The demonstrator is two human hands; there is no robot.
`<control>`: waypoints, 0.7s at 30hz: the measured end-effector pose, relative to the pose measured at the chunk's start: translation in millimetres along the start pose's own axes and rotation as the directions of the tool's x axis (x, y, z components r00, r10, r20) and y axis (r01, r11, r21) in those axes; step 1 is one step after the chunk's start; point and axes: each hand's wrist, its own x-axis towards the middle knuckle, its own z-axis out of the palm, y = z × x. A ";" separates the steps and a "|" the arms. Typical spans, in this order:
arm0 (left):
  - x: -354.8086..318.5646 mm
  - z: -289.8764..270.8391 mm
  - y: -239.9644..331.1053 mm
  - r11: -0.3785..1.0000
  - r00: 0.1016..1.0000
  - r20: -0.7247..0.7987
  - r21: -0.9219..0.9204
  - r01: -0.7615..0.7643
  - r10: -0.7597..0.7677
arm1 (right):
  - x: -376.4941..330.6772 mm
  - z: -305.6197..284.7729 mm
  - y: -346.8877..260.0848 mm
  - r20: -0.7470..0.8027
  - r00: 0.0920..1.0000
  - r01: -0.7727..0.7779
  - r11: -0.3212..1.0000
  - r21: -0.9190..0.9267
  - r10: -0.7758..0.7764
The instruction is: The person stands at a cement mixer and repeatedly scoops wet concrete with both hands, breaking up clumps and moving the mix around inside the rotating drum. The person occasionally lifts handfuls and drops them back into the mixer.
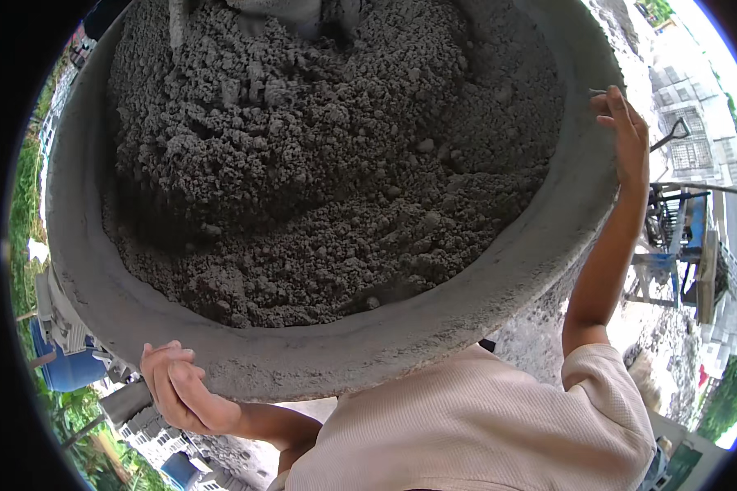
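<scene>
A large round drum (540,254), grey and crusted with cement, fills most of the head view with its mouth facing me. Inside lies a heap of damp, crumbly grey mortar mix (344,172). A mix-coated metal piece (282,10), perhaps a paddle, shows at the top, partly cut off. My left hand (184,389) has its fingers curled at the lower left rim. On the right side, my right hand (625,135) hooks bent fingers over the rim. The undersides of both grips are hidden.
To the right stand a blue metal frame (688,245) and a long handle with a loop grip (671,135). Grey paving blocks (696,78) lie farther back. A blue barrel (70,356) is at the left, near stacked grey blocks and green plants (74,409).
</scene>
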 end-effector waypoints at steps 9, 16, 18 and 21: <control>8.5 3.8 -3.2 0.999 0.997 -0.073 -0.001 0.038 -0.038 | 16.1 -19.7 74.2 -0.137 0.982 0.164 0.948 0.274 -0.130; 17.1 -2.7 1.5 0.994 0.990 0.091 0.007 0.109 -0.109 | 18.6 -16.3 75.7 -0.112 0.968 0.238 0.965 0.108 -0.226; 19.8 -4.1 0.1 0.996 0.993 0.087 0.019 0.084 -0.085 | 19.5 -14.2 66.6 -0.125 0.992 0.011 0.942 0.337 0.033; 24.4 -8.0 -1.2 0.998 0.994 0.101 0.024 0.051 -0.053 | 20.3 -15.8 55.2 -0.108 0.994 0.013 0.961 0.277 0.018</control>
